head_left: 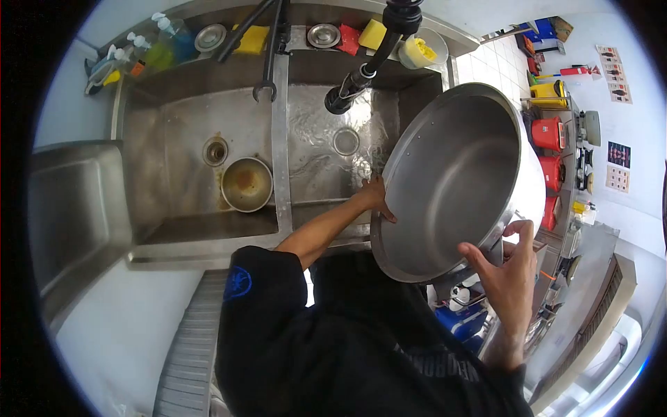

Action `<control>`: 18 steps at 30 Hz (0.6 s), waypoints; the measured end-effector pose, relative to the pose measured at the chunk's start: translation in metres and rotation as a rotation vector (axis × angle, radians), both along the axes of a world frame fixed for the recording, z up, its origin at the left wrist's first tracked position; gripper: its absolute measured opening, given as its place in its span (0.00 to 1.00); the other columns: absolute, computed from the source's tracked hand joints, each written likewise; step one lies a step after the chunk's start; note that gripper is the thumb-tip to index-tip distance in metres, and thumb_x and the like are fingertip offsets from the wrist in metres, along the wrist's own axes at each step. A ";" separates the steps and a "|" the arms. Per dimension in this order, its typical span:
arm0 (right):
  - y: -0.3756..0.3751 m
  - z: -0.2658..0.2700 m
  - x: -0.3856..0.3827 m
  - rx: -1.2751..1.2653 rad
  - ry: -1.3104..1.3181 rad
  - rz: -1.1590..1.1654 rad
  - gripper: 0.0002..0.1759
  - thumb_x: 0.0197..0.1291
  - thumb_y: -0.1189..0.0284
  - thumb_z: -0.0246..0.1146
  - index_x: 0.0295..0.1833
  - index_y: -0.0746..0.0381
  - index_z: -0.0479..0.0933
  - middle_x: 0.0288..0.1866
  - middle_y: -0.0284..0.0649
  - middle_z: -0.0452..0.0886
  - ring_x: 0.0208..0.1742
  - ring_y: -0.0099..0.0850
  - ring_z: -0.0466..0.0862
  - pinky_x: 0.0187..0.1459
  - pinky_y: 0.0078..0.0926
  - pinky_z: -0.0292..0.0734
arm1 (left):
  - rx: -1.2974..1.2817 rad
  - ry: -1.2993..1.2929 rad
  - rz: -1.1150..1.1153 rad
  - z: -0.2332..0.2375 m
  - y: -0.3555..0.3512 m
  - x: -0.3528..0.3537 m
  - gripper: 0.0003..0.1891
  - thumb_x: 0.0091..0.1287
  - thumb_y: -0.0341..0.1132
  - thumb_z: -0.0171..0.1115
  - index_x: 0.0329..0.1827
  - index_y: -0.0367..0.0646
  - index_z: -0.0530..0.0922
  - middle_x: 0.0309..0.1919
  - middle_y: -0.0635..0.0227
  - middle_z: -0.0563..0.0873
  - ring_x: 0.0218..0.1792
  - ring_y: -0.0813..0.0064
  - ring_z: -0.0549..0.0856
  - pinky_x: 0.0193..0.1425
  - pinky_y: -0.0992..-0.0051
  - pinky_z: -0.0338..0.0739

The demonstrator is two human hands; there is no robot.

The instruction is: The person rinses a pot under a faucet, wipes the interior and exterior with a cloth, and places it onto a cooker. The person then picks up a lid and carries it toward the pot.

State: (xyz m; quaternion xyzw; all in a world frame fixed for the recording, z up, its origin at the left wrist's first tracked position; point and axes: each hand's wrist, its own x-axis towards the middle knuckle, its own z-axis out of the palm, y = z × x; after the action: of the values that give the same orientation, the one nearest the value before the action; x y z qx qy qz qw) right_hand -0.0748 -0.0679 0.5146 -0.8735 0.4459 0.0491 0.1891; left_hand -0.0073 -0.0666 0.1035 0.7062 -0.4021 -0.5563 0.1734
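A large, deep metal pot is tilted on its side at the right edge of the sink, its mouth facing me. My left hand grips the pot's near-left rim, thumb over the inside. On the lower right side, my right hand is closed around the rim or a handle there; its exact hold is partly hidden. Beside the pot lies the right sink basin, wet, with a drain. Above that basin hangs a black faucet spout.
A small stained bowl sits in the left basin. Soap bottles, a yellow sponge and a clear tub line the back ledge. Red bins and shelving stand at the far right.
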 end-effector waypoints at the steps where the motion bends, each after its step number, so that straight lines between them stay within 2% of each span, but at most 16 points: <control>1: 0.002 -0.003 0.000 -0.002 -0.010 -0.002 0.35 0.54 0.60 0.78 0.50 0.63 0.60 0.23 0.51 0.85 0.26 0.39 0.88 0.32 0.36 0.81 | -0.037 -0.003 0.002 0.000 0.001 0.005 0.83 0.24 0.68 0.85 0.79 0.30 0.44 0.75 0.40 0.57 0.74 0.41 0.63 0.76 0.49 0.63; 4: 0.007 -0.009 0.003 -0.139 0.078 -0.037 0.23 0.58 0.69 0.71 0.48 0.63 0.63 0.19 0.50 0.83 0.16 0.33 0.81 0.24 0.29 0.71 | -0.028 0.017 0.069 -0.006 0.005 0.006 0.81 0.25 0.67 0.85 0.79 0.30 0.46 0.74 0.40 0.59 0.74 0.40 0.63 0.76 0.51 0.64; 8: -0.002 -0.023 -0.016 -0.234 -0.043 0.005 0.23 0.55 0.73 0.70 0.47 0.63 0.63 0.20 0.49 0.83 0.17 0.32 0.81 0.24 0.28 0.72 | -0.075 0.118 0.123 -0.038 0.006 0.003 0.82 0.25 0.66 0.85 0.79 0.30 0.43 0.77 0.41 0.54 0.76 0.38 0.58 0.76 0.43 0.61; 10: -0.010 -0.027 -0.024 -0.138 -0.184 -0.073 0.21 0.53 0.77 0.68 0.46 0.63 0.62 0.20 0.48 0.83 0.18 0.27 0.80 0.24 0.25 0.71 | -0.143 0.032 0.189 -0.045 0.009 -0.001 0.80 0.30 0.68 0.83 0.79 0.32 0.44 0.77 0.41 0.53 0.76 0.36 0.58 0.75 0.43 0.62; 13: -0.024 -0.034 -0.035 -0.061 -0.311 -0.117 0.21 0.51 0.80 0.66 0.46 0.63 0.62 0.20 0.45 0.83 0.20 0.22 0.78 0.24 0.20 0.70 | -0.117 -0.031 0.170 -0.044 0.015 0.002 0.78 0.34 0.70 0.81 0.79 0.32 0.44 0.77 0.41 0.53 0.75 0.35 0.57 0.74 0.43 0.64; 15: -0.032 -0.037 -0.044 -0.059 -0.326 -0.102 0.21 0.50 0.82 0.63 0.46 0.62 0.61 0.18 0.40 0.80 0.19 0.18 0.74 0.22 0.16 0.63 | -0.098 -0.083 0.169 -0.036 0.019 0.003 0.78 0.33 0.72 0.79 0.79 0.31 0.45 0.77 0.41 0.53 0.75 0.34 0.58 0.74 0.43 0.64; 18: -0.040 -0.042 -0.054 -0.052 -0.408 -0.147 0.22 0.48 0.82 0.62 0.48 0.62 0.62 0.16 0.33 0.75 0.17 0.15 0.68 0.21 0.16 0.55 | -0.101 -0.108 0.133 -0.037 0.022 0.001 0.75 0.36 0.74 0.76 0.78 0.30 0.50 0.76 0.40 0.55 0.74 0.32 0.59 0.74 0.42 0.63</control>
State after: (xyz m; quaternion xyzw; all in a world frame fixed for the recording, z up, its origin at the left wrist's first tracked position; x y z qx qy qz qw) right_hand -0.1287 -0.1080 0.4726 -0.8352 0.4619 -0.1541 0.2557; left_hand -0.0065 -0.0441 0.0663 0.7508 -0.3904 -0.4837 0.2235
